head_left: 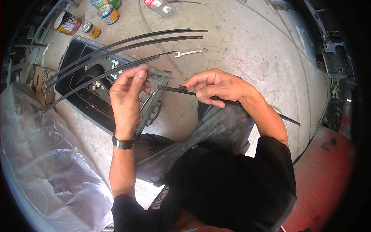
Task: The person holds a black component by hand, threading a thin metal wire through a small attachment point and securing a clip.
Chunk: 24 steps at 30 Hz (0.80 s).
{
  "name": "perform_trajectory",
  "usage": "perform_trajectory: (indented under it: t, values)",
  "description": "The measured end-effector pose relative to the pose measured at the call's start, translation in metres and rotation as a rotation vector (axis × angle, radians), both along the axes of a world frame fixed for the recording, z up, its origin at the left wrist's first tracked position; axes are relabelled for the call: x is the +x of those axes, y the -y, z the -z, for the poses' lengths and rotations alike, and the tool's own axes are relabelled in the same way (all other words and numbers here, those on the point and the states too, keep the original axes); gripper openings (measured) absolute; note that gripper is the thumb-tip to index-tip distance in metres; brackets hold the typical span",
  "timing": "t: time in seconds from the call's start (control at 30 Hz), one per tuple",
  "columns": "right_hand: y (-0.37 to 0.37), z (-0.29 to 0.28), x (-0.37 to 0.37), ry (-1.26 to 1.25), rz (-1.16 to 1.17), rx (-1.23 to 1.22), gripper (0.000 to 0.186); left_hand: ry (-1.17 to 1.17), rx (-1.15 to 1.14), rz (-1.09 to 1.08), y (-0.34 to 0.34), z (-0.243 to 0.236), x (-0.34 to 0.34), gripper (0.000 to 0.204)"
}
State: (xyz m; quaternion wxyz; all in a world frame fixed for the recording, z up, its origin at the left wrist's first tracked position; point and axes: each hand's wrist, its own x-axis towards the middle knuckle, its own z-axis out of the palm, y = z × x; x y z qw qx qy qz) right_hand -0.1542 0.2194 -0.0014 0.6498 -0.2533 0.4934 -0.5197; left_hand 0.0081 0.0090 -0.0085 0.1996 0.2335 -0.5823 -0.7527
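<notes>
My right hand (220, 87) grips a long, thin black trim strip (170, 89), which slants down to the right past my forearm. At the fingertips a small black clip-like piece (182, 87) sits against the strip. My left hand (129, 91) is raised just left of the strip's end, its thumb pressed to the curled fingers. Whether anything small is pinched there cannot be made out. Behind it, three similar black strips (154, 40) lie across an open black plastic case (77, 52). Beyond the strips' ends, a combination wrench (191, 52) rests on the floor.
Small metal parts and tools lie in the case. Paint cans (108, 15) and a plastic bottle (158, 5) stand or lie at the far side. Crumpled clear plastic sheeting (50, 162) covers something at the left. A red panel (324, 181) is at the right. A hose (145, 19) crosses the concrete floor.
</notes>
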Motion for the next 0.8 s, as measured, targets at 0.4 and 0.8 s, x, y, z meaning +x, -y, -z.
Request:
perform_trajectory:
  t: [0.4, 0.8]
  values:
    - [-0.002, 0.001, -0.001, -0.012, -0.005, 0.002, 0.038, 0.124, -0.082, -0.007, 0.011, 0.003, 0.001, 0.023]
    - [-0.004, -0.005, -0.001, 0.046, 0.032, 0.032, 0.034, 0.847, -0.659, 0.350, 0.096, 0.087, 0.039, 0.028]
